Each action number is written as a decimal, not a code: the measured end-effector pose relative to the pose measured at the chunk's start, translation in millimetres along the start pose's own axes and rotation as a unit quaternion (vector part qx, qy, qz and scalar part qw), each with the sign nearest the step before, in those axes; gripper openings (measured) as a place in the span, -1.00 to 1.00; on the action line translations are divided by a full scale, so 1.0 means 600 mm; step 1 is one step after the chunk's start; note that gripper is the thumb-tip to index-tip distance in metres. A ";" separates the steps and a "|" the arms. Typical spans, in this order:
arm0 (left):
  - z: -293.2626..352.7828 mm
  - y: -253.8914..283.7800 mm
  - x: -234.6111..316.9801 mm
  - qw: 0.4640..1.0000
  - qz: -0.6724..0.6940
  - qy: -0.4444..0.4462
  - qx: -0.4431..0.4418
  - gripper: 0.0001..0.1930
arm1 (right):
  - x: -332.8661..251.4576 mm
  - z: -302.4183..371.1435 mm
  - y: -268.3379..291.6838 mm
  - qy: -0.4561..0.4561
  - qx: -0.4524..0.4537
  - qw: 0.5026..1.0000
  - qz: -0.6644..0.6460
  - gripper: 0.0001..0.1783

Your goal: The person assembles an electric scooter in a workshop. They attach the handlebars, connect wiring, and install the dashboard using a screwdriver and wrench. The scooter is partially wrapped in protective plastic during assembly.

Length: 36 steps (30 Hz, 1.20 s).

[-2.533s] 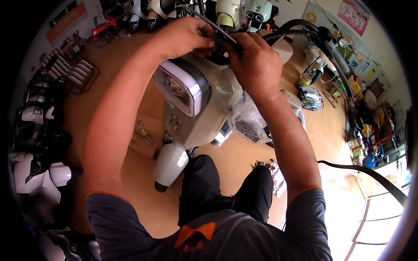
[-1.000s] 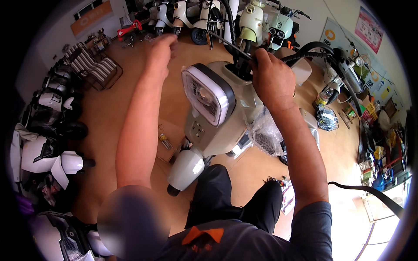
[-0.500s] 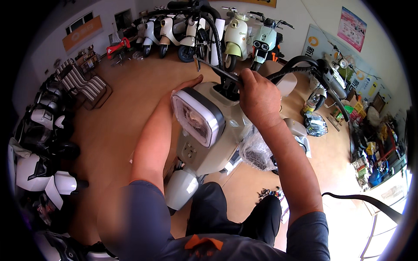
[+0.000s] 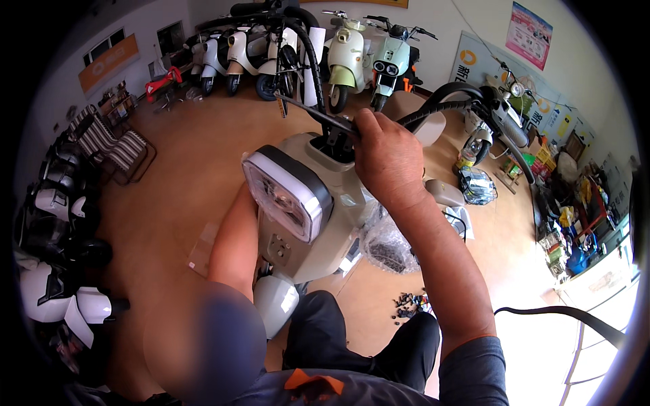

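Head view. The left hand is hidden behind the rounded-square headlight with a white rim and clear lens (image 4: pixel 284 193); whether its fingers are apart, together or gripping cannot be determined. The bare left forearm (image 4: pixel 235 240) passes behind the headlight, and a round blurred patch covers part of the upper arm. The right hand (image 4: pixel 387 155) shows its back, with fingers curled and clamped on the near end of a slim, straight, dark rod (image 4: pixel 311 110); the fingertips are concealed beneath the fist. The rod slants up and left from the fist, above the glossy beige scooter front (image 4: pixel 321 254); its gripped end is covered, and its material is not determinable.

The scooter front stands before the person's knees, its rear partly screened by the right arm. Below the headlight, a smooth, pale rounded fender (image 4: pixel 276 304) is partly obscured by the blurred patch. At the top of the body lies a black recess (image 4: pixel 332 152), its interior too dark to read. Crumpled transparent plastic wrap (image 4: pixel 393 247) bulges beside the body. A ribbed black cable (image 4: pixel 433 114) curves right toward a textured grey handlebar grip (image 4: pixel 511 128). Small dark pieces (image 4: pixel 408 304), individually indistinct, lie scattered on the smooth tan floor (image 4: pixel 169 203).
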<state>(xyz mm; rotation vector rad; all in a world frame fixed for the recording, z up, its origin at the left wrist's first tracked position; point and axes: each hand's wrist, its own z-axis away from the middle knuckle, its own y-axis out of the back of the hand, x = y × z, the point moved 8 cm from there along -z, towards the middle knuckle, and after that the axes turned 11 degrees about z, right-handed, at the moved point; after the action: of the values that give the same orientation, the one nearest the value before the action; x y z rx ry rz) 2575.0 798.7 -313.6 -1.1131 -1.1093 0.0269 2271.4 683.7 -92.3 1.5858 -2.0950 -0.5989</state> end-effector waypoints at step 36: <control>0.111 -0.069 0.149 0.822 -0.567 -0.030 0.045 -0.73 | 0.000 0.004 0.003 0.018 -0.042 0.998 0.033 -0.76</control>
<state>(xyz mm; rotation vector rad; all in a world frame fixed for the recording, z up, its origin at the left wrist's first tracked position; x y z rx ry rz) 2552.2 870.7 -221.8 -0.2235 -1.6612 -0.8218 2268.8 684.1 -93.2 1.4656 -2.0587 -0.6226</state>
